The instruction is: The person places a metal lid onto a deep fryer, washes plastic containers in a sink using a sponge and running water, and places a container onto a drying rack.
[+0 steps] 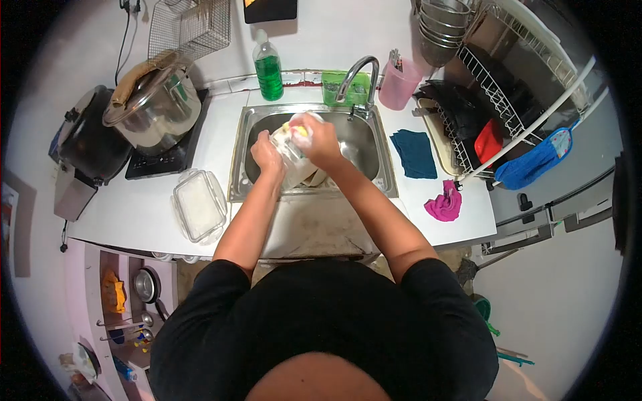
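Over the metal sink (382,157), my left hand (266,155) grips the edge of a clear container (294,167), which is tilted. My right hand (322,142) is closed around a yellow sponge (301,129) covered in white foam and presses it against the container's upper side. Below the container, something pale lies in the sink, partly hidden. To the left of the sink, a clear rectangular lid or container with clip edges (200,205) lies on the white counter. The curved faucet (361,67) stands behind my right hand.
Behind the sink stand a green soap bottle (269,70), a green holder (346,87) and a pink cup (399,85). A steel pot (155,110) sits at left. A blue cloth (414,154), a magenta cloth (445,201) and a dish rack (495,87) are at right.
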A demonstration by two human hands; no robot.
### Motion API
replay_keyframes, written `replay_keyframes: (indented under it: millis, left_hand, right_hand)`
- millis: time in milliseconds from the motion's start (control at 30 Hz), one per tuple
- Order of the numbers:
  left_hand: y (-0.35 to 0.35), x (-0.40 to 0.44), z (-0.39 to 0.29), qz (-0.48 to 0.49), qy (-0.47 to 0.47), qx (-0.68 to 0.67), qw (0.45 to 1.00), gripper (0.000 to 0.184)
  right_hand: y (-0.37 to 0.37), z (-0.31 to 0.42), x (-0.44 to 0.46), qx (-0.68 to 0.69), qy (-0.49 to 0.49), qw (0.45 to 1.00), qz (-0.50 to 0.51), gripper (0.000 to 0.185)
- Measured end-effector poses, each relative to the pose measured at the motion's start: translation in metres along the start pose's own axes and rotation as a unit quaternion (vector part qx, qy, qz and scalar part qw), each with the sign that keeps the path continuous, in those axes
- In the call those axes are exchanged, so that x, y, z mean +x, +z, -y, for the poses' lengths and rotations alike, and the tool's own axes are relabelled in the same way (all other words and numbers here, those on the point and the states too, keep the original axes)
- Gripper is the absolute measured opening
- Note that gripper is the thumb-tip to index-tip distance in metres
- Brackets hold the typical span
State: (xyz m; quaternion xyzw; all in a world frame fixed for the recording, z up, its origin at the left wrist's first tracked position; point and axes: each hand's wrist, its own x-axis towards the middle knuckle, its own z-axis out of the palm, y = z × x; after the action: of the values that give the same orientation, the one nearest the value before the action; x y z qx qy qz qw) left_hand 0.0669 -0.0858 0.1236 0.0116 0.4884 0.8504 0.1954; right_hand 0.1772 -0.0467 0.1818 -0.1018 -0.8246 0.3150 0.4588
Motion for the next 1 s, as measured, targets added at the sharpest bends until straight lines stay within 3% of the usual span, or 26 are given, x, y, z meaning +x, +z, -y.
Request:
replay_keyframes:
  millis: [67,200,400,500,533,667,733,767,900,1000]
  left_hand:
    - [0.000,-0.001,0.001,0.002,-0.013,-0.022,1.000,0.030]
    - [-0.003,0.005,0.004,0.017,-0.014,-0.055,0.998,0.029]
    - [-0.006,0.015,0.013,0.030,-0.011,-0.022,0.999,0.024]
    - [-0.013,0.012,0.009,0.019,0.010,-0.016,1.000,0.030]
    - [-0.014,0.010,0.007,0.022,0.013,-0.010,1.000,0.030]
    - [-0.004,0.004,-0.004,0.011,-0.014,-0.047,0.999,0.031]
    - [-0.001,0.000,-0.008,0.005,0.007,-0.004,1.000,0.032]
    - [-0.002,0.006,-0.001,0.005,0.018,-0.014,1.000,0.032]
    - [-0.017,0.023,0.015,0.072,-0.005,0.000,0.997,0.024]
    - [-0.007,-0.003,-0.005,0.049,-0.034,-0.013,0.998,0.024]
  right_hand:
    - [0.001,-0.002,0.000,-0.032,0.040,0.998,-0.025,0.013]
    - [0.008,0.009,-0.004,-0.006,-0.019,1.000,-0.019,0.014]
    - [0.001,0.000,0.001,-0.037,-0.003,0.998,-0.046,0.014]
    - [-0.012,-0.020,0.004,-0.159,0.121,0.976,-0.090,0.019]
    - [-0.014,-0.022,0.005,-0.157,0.121,0.976,-0.089,0.019]
    - [-0.012,-0.017,0.002,-0.077,0.089,0.984,-0.132,0.025]
    - [0.007,-0.005,-0.006,-0.178,0.004,0.981,-0.073,0.026]
    - [0.016,0.004,-0.009,-0.130,-0.053,0.988,-0.062,0.029]
    - [-0.005,-0.014,0.002,-0.090,0.054,0.993,-0.050,0.024]
    - [0.003,-0.008,-0.001,-0.065,0.004,0.995,-0.071,0.022]
